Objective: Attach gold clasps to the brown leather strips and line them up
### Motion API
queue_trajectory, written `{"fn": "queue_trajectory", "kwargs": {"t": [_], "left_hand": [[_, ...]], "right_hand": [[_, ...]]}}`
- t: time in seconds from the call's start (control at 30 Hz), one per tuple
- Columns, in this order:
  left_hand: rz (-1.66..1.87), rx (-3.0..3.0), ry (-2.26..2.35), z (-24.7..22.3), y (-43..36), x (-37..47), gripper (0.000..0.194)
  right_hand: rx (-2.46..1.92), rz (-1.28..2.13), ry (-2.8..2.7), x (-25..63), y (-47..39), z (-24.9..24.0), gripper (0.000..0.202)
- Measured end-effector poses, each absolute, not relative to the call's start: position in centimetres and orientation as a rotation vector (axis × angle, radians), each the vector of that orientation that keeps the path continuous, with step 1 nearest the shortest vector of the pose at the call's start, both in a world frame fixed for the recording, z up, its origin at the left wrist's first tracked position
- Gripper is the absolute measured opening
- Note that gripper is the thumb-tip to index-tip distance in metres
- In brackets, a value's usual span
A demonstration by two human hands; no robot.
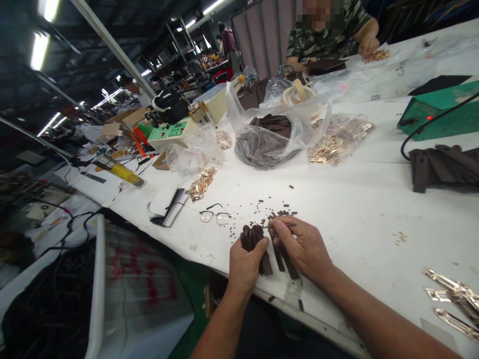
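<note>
Near the front edge of the white table (352, 209), I see a bundle of dark brown strips (251, 238), rounded at the upper ends, clasped in the left hand (242, 264). The right hand (307, 247) pinches a slim dark piece (292, 224), possibly a tool; fingers hide much of it, the left thumb part of the bundle.

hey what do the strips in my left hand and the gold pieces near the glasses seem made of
The strips look like matte dark-brown leather or imitation leather: flat, with little shine; I can't tell which. The gold pieces seem metal, polished or plated, judging by their bright glints.
</note>
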State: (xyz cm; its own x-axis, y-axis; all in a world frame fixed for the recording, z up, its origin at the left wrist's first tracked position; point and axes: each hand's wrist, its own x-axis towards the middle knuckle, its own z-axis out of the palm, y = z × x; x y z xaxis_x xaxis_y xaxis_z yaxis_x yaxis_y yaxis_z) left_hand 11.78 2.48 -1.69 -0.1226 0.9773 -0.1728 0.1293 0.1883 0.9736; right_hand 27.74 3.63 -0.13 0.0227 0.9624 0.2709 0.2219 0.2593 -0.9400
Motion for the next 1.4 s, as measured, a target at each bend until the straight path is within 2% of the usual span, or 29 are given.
{"fn": "queue_trajectory", "kwargs": {"t": [0.5, 0.7, 1.23, 1.4], "left_hand": [[1.064, 1.143, 1.445, -1.3, 2.3, 11.9, 0.029], [1.049, 1.063, 1.518, -1.5, 2.2, 11.9, 0.036], [1.025, 1.088, 1.485, -1.5, 2.2, 11.9, 0.034], [1.032, 1.112, 1.498, -2.2, 2.0, 11.7, 0.031]], "right_hand": [[-1.189, 0.865, -1.518, 27.6, 3.8, -0.6, 0.025], [-1.146, 0.874, -1.513, 27.6, 3.7, -0.3, 0.022], [-1.133, 0.677, -1.683, 27.4, 4.0, -1.7, 0.021], [-1.207, 0.641, -1.602, 27.6, 4.2, -1.3, 0.014]]}}
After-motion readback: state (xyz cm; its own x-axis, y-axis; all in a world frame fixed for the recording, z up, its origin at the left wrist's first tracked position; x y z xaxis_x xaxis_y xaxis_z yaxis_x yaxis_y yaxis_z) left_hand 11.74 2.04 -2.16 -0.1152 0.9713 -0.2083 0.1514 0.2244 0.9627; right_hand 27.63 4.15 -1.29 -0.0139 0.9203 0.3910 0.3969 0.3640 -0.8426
